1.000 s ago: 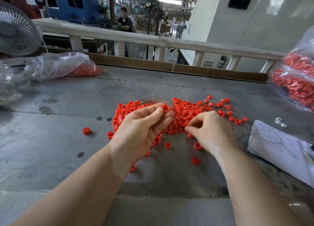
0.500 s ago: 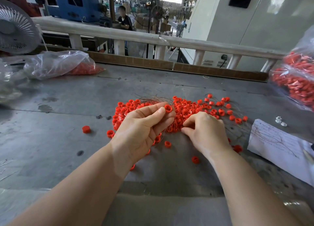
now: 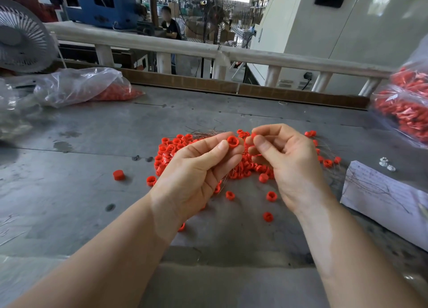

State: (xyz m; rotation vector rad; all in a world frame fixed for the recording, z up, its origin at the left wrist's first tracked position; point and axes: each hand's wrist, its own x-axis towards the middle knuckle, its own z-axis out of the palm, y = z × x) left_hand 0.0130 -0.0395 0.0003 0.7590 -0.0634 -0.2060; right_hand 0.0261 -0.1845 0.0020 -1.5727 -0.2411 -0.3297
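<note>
The left forearm (image 3: pixel 104 256) and the right forearm (image 3: pixel 347 261) are bare along the whole length that shows, from the lower edge of the view up to the wrists. The left hand (image 3: pixel 192 168) and the right hand (image 3: pixel 289 166) are bare as well. The arms look smooth, with a soft sheen of daylight along each. Fine creases cross the left wrist (image 3: pixel 159 203) and the ball of its thumb; faint folds mark the right wrist (image 3: pixel 308 205). The left thumbnail (image 3: pixel 223 145) and the right thumbnail (image 3: pixel 260 143) are cut short, rounded and plain.
</note>
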